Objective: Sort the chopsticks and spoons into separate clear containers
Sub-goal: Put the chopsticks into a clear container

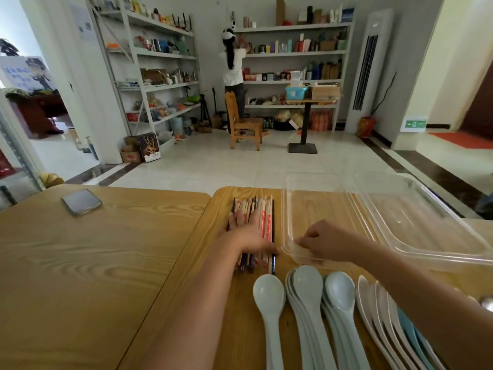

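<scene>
A pile of chopsticks (262,209), some dark and some in red-and-white paper sleeves, lies on the wooden table (106,263). My left hand (248,233) rests flat on the pile with fingers spread over it. To its right stands a clear container (312,206), and my right hand (324,243) pinches its near rim. A second, larger clear container (416,217) stands further right. Several pale spoons (306,295) lie in rows along the near edge, with white and blue ones (386,316) partly under my right forearm.
A phone (81,201) lies on the left table near its far edge. Beyond the table are a tiled floor, a wooden chair (244,124), a pedestal stand (304,124) and stocked shelves, where a person (234,73) stands with their back turned.
</scene>
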A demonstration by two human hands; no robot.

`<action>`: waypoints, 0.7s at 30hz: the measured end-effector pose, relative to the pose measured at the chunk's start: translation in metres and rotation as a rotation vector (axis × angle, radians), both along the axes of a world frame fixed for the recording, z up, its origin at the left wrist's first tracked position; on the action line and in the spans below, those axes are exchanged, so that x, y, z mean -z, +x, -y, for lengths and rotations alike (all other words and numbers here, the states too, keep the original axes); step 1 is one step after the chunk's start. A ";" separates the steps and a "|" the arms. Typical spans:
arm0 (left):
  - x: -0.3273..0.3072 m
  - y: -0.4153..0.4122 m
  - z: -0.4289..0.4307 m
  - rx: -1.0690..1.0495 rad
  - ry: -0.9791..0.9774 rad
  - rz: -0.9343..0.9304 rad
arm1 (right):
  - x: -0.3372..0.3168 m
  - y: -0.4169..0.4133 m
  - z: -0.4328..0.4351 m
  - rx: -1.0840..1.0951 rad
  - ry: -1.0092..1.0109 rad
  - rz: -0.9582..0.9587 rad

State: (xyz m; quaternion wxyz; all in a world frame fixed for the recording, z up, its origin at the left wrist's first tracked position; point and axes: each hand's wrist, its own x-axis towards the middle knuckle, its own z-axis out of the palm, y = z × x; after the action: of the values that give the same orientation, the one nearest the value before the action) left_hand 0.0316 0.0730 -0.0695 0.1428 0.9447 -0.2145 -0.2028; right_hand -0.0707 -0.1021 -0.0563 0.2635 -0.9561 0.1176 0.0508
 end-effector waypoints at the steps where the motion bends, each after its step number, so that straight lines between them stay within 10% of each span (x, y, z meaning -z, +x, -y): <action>1: 0.002 0.001 0.000 -0.007 -0.012 0.006 | 0.000 -0.001 -0.001 0.003 0.001 -0.003; 14: -0.019 0.031 -0.038 -0.200 -0.403 0.036 | -0.002 -0.004 -0.003 0.016 0.038 -0.009; 21: -0.012 0.037 -0.070 -0.366 -0.237 0.007 | -0.026 0.013 -0.011 0.140 0.216 0.166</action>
State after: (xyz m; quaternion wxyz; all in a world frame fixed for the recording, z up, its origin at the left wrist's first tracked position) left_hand 0.0683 0.1428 -0.0570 0.2866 0.9451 -0.0622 -0.1437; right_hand -0.0574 -0.0913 -0.0299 0.3765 -0.9126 0.1558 -0.0344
